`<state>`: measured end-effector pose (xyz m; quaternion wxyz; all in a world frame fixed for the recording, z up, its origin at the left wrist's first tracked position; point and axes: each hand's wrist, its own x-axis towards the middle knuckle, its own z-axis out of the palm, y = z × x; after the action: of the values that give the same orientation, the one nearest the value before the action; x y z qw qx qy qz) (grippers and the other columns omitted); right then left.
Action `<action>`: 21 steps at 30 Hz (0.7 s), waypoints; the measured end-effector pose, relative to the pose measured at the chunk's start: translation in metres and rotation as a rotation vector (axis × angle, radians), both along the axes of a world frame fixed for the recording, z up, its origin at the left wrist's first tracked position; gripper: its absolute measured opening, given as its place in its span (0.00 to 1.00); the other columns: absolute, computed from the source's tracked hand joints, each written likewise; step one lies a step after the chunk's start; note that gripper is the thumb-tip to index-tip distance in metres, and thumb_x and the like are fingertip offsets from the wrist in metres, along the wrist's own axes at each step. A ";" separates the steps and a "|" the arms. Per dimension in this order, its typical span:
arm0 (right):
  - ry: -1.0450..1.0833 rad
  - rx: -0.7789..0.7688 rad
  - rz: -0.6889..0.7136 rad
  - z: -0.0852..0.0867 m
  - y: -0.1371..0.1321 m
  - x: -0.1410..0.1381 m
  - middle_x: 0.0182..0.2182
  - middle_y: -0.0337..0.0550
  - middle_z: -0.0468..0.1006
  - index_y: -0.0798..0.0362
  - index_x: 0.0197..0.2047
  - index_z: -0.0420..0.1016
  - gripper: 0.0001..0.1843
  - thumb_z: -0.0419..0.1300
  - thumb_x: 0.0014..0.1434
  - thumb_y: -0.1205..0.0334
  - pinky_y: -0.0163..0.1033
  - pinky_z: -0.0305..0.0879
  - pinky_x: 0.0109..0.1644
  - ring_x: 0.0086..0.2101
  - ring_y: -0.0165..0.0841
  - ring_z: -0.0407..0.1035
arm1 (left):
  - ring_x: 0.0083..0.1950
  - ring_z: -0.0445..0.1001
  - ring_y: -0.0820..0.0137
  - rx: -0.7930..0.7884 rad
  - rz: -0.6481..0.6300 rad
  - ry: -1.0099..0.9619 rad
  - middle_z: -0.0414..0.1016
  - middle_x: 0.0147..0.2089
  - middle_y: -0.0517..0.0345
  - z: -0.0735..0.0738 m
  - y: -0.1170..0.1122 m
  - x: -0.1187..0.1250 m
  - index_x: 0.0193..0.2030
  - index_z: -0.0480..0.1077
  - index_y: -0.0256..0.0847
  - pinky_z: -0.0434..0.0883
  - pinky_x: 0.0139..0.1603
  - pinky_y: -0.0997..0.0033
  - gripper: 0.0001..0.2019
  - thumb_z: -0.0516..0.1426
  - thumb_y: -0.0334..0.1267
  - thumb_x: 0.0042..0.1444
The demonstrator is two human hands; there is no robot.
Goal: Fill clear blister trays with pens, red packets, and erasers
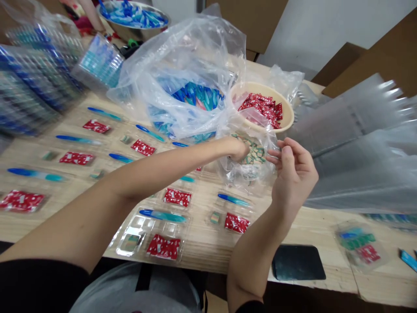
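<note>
My left hand [239, 148] reaches into a clear plastic bag of small beige-and-green pieces [256, 152], its fingertips hidden among them. Beside the bag's right edge, my right hand [291, 167] is raised with fingers loosely bent and apart; two fingers come up close to the plastic, and I see nothing held. Clear plastic trays lie in rows under and left of my arms. The nearest tray [127, 248] carries a blue-to-teal pen [163, 215], a red white-spotted packet [163, 247] and a small green-and-beige piece [133, 240].
A cream bowl [288, 124] of red packets and a large plastic bag [137, 82] of blue pens stand behind. Stacked clear trays [342, 117] are at right, filled ones [29, 91] at left. A black phone [298, 262] lies near the front edge. Another person's arm [91, 15] shows at top left.
</note>
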<state>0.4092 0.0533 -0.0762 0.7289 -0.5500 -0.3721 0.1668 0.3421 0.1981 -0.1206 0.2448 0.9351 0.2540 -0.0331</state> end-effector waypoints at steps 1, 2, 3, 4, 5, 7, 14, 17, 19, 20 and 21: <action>-0.002 0.001 0.001 0.000 0.000 0.000 0.35 0.37 0.79 0.51 0.40 0.76 0.08 0.60 0.58 0.59 0.34 0.77 0.33 0.29 0.25 0.75 | 0.33 0.70 0.61 0.007 -0.005 0.038 0.64 0.15 0.56 0.004 -0.002 0.000 0.11 0.66 0.39 0.67 0.43 0.61 0.13 0.58 0.16 0.28; -0.007 0.000 0.000 0.000 0.000 0.000 0.35 0.37 0.79 0.51 0.40 0.76 0.08 0.60 0.58 0.59 0.34 0.77 0.33 0.29 0.25 0.75 | 0.33 0.70 0.62 0.011 -0.016 0.092 0.64 0.16 0.57 0.008 -0.004 0.000 0.12 0.67 0.39 0.68 0.43 0.62 0.12 0.58 0.16 0.29; -0.013 -0.001 -0.001 0.000 0.001 0.000 0.35 0.37 0.79 0.51 0.40 0.76 0.08 0.60 0.58 0.59 0.34 0.77 0.33 0.29 0.25 0.74 | 0.33 0.70 0.62 0.014 -0.026 0.140 0.65 0.16 0.57 0.013 -0.006 -0.001 0.14 0.68 0.38 0.68 0.42 0.63 0.11 0.58 0.18 0.31; -0.018 -0.001 -0.004 0.000 0.001 0.000 0.35 0.36 0.79 0.51 0.40 0.76 0.08 0.60 0.58 0.58 0.34 0.77 0.33 0.29 0.25 0.74 | 0.33 0.70 0.64 0.019 -0.028 0.155 0.66 0.18 0.57 0.019 -0.007 -0.003 0.17 0.71 0.38 0.68 0.41 0.64 0.09 0.58 0.19 0.34; -0.020 0.001 -0.008 0.000 0.001 -0.001 0.35 0.36 0.79 0.50 0.40 0.76 0.08 0.60 0.58 0.58 0.34 0.77 0.33 0.29 0.25 0.74 | 0.32 0.70 0.65 0.025 -0.026 0.166 0.68 0.20 0.57 0.025 -0.009 -0.006 0.21 0.73 0.37 0.68 0.40 0.65 0.08 0.58 0.21 0.36; -0.020 0.007 -0.014 0.001 0.000 -0.001 0.34 0.37 0.79 0.50 0.40 0.76 0.08 0.60 0.58 0.58 0.34 0.76 0.32 0.29 0.26 0.75 | 0.32 0.70 0.67 0.021 -0.011 0.145 0.72 0.25 0.56 0.037 -0.012 -0.015 0.29 0.76 0.35 0.67 0.39 0.67 0.09 0.57 0.23 0.41; -0.067 -0.085 0.093 0.004 -0.005 -0.009 0.28 0.36 0.79 0.52 0.39 0.78 0.08 0.63 0.54 0.60 0.34 0.74 0.28 0.24 0.26 0.73 | 0.33 0.71 0.73 -0.285 0.163 -0.485 0.74 0.35 0.57 0.069 -0.028 -0.061 0.46 0.70 0.36 0.67 0.34 0.74 0.11 0.57 0.35 0.56; -0.069 -0.140 0.207 0.003 -0.004 -0.015 0.28 0.34 0.80 0.50 0.41 0.78 0.10 0.64 0.54 0.61 0.34 0.75 0.29 0.24 0.26 0.73 | 0.30 0.70 0.76 -0.379 0.216 -0.621 0.72 0.32 0.60 0.072 -0.036 -0.070 0.46 0.68 0.37 0.65 0.31 0.76 0.10 0.57 0.36 0.58; -0.061 -0.138 0.250 0.002 -0.002 -0.018 0.29 0.33 0.80 0.49 0.42 0.77 0.11 0.64 0.53 0.62 0.34 0.75 0.30 0.25 0.26 0.73 | 0.30 0.70 0.76 -0.408 0.210 -0.649 0.73 0.32 0.59 0.074 -0.040 -0.072 0.45 0.68 0.38 0.66 0.31 0.76 0.09 0.58 0.36 0.58; -0.052 -0.129 0.264 0.001 -0.001 -0.019 0.29 0.33 0.80 0.48 0.42 0.77 0.11 0.64 0.54 0.62 0.34 0.75 0.31 0.25 0.26 0.74 | 0.31 0.70 0.76 -0.410 0.205 -0.653 0.73 0.33 0.59 0.075 -0.042 -0.072 0.45 0.68 0.38 0.66 0.31 0.75 0.09 0.58 0.37 0.59; -0.039 -0.118 0.274 0.000 0.000 -0.019 0.29 0.33 0.80 0.48 0.42 0.77 0.11 0.64 0.54 0.62 0.34 0.76 0.31 0.26 0.26 0.74 | 0.31 0.71 0.76 -0.408 0.198 -0.653 0.73 0.34 0.58 0.076 -0.043 -0.072 0.45 0.69 0.38 0.67 0.32 0.75 0.09 0.57 0.37 0.59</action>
<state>0.3904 0.0536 -0.0757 0.6583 -0.5392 -0.4471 0.2755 0.2702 0.1547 -0.0446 0.4954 0.7995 0.2401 0.2401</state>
